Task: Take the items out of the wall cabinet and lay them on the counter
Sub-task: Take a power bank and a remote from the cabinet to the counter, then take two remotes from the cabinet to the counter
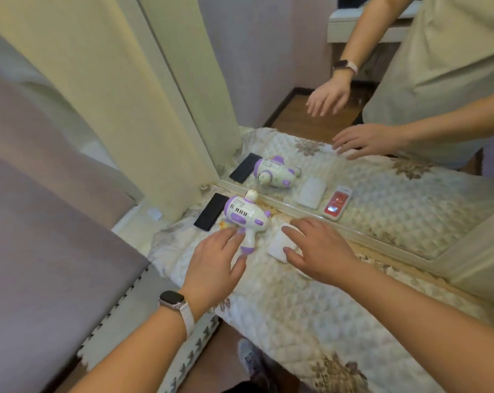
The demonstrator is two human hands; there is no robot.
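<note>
A white and purple toy gun [247, 215] lies on its side on the quilted counter cover [291, 307], close to the mirror. Just left of it lies a flat black slab [211, 211]. My left hand [216, 262], with a watch on its wrist, is spread out with its fingertips at the toy's handle. A small white box [278, 245] sits to the right of the toy. My right hand [315, 246] lies over that box with straight, spread fingers. Only the mirror shows a red-labelled pack [337, 203], past my right hand.
A large mirror [382, 171] stands along the back of the counter and repeats the items and both hands. A cream panel [143, 109] rises at the left. Grey padding [41, 236] and a foam mat edge [143, 316] fill the left side. A shoe [250, 355] shows below.
</note>
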